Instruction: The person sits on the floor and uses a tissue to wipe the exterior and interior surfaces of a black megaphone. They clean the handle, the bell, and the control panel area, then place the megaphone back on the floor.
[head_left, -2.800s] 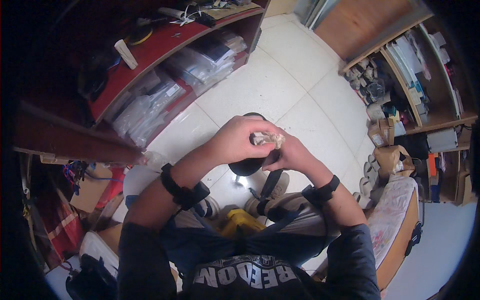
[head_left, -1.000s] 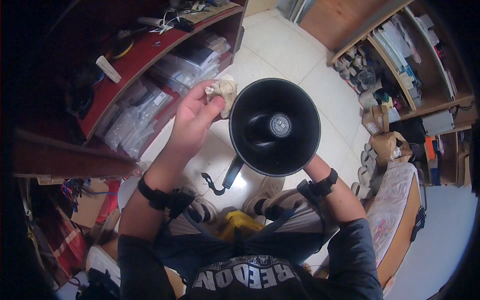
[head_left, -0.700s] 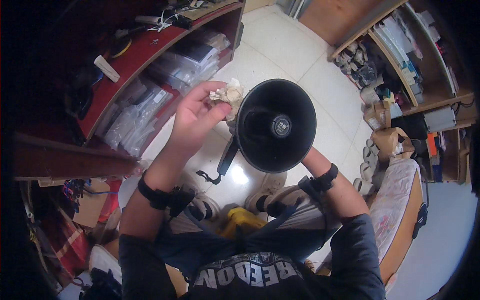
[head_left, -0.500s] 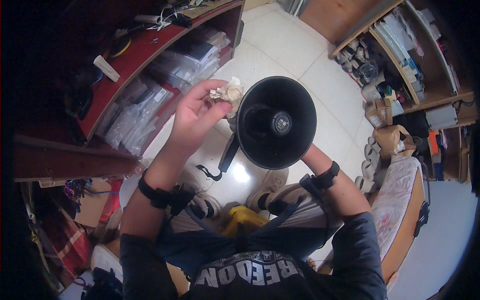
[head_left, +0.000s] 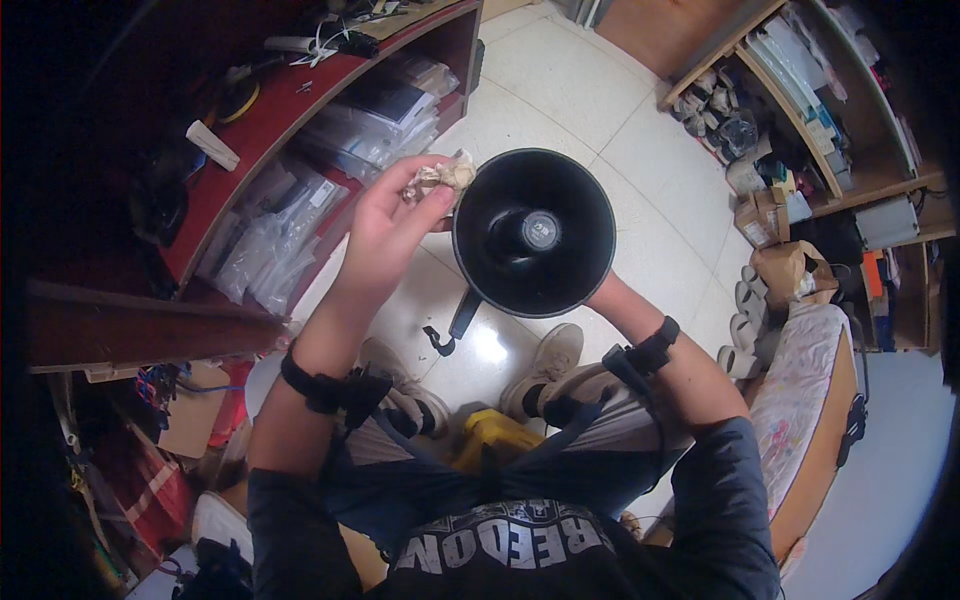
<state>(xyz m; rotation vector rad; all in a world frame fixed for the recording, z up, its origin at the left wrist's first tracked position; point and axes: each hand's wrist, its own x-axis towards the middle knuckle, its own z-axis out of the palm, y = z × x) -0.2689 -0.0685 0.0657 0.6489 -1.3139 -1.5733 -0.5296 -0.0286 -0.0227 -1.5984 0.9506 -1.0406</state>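
Observation:
A black megaphone [head_left: 490,250] hangs in the air before me, its wide bell facing up and a round centre piece inside. Its handle, with a short wrist strap at the end, points down to the left. My right hand [head_left: 604,292] holds the megaphone from behind and below on the right; the bell hides its fingers. Between the thumb and fingers of my left hand [head_left: 392,220] is a crumpled, off-white wad of cloth or paper [head_left: 445,178]. That wad is at the left rim of the bell; whether it touches cannot be made out.
A dark red shelf unit [head_left: 330,95] with plastic-bagged items stands at the left. On the right are wooden shelves [head_left: 750,60], a paper bag [head_left: 790,270], pale slippers [head_left: 740,330] and a covered bench [head_left: 800,400]. Something yellow [head_left: 490,435] lies between my shoes on the tiled floor [head_left: 560,85].
The megaphone has shifted a little left and upward in view, its bell tilting slightly. My left hand, still pinching the wad, has moved slightly left and turned a little.

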